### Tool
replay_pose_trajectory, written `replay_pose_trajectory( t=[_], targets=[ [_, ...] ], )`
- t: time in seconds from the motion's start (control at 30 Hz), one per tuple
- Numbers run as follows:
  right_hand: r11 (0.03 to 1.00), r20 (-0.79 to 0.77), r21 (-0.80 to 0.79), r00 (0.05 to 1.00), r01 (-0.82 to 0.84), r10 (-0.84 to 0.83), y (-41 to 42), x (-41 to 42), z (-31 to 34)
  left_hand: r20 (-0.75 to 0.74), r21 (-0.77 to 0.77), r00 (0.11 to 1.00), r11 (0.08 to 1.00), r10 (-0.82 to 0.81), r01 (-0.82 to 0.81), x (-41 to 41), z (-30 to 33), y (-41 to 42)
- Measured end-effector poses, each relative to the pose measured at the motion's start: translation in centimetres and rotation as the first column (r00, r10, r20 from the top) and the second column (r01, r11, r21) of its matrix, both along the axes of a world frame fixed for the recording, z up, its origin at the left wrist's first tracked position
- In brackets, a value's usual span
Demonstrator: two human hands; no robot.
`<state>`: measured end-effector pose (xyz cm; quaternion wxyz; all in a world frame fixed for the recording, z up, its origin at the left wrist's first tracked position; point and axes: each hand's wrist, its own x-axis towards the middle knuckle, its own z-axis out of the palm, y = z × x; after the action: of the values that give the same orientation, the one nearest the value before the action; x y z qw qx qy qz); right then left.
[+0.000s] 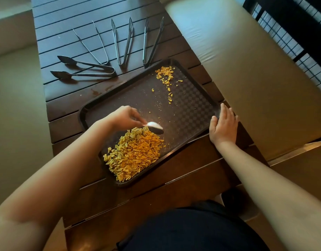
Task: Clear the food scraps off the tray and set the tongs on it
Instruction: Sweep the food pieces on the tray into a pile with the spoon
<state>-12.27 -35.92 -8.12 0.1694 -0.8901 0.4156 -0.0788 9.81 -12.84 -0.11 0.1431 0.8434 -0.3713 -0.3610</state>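
A dark brown tray lies on the slatted wooden table. A big heap of yellow-orange food scraps fills its near corner, and a smaller scatter of scraps lies at its far corner. My left hand grips a small brush whose head touches the far edge of the big heap. My right hand rests flat with straight fingers on the tray's right rim. Several metal tongs lie fanned out on the table beyond the tray.
The dark slatted table runs away from me. A pale cushioned bench stands along its right side, with a dark railing behind it. My dark-clothed lap is at the bottom edge.
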Motion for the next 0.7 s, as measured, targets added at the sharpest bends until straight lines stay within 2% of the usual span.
replay_pose_trajectory(
  t=[0.1,0.37,0.43,0.47,0.53,0.63,0.7],
  targets=[
    [1.0,0.003,-0.004,1.0,-0.003,0.003,0.0,0.0,0.0,0.006,-0.119,0.998,0.991,0.066,-0.065,-1.0,-0.3,-1.6],
    [1.0,0.027,-0.005,1.0,-0.003,0.003,-0.1,-0.1,0.0,0.053,0.128,0.988,0.982,-0.146,0.138,-1.8,-0.4,-1.1],
    [1.0,0.026,-0.022,1.0,0.0,0.001,-0.1,-0.1,0.0,0.027,0.13,0.991,0.983,-0.133,0.129,-1.0,0.0,-0.5],
    [1.0,0.022,-0.029,1.0,0.003,-0.002,-0.2,0.0,0.0,0.003,0.094,0.996,0.992,-0.087,0.086,-0.5,0.2,-0.4],
    [0.999,0.005,-0.043,1.0,0.013,-0.013,-0.4,0.2,0.3,-0.04,-0.029,0.994,0.995,0.098,-0.099,0.4,0.3,-0.5],
    [0.997,-0.038,-0.068,0.999,0.021,-0.023,-1.2,1.0,1.1,-0.094,-0.167,0.889,0.873,0.449,-0.459,1.8,-0.2,-1.9],
    [0.998,-0.034,-0.069,0.999,0.002,-0.004,-1.8,1.2,1.3,-0.087,-0.183,0.807,0.787,0.584,-0.589,2.6,-0.5,-3.1]
  ],
)
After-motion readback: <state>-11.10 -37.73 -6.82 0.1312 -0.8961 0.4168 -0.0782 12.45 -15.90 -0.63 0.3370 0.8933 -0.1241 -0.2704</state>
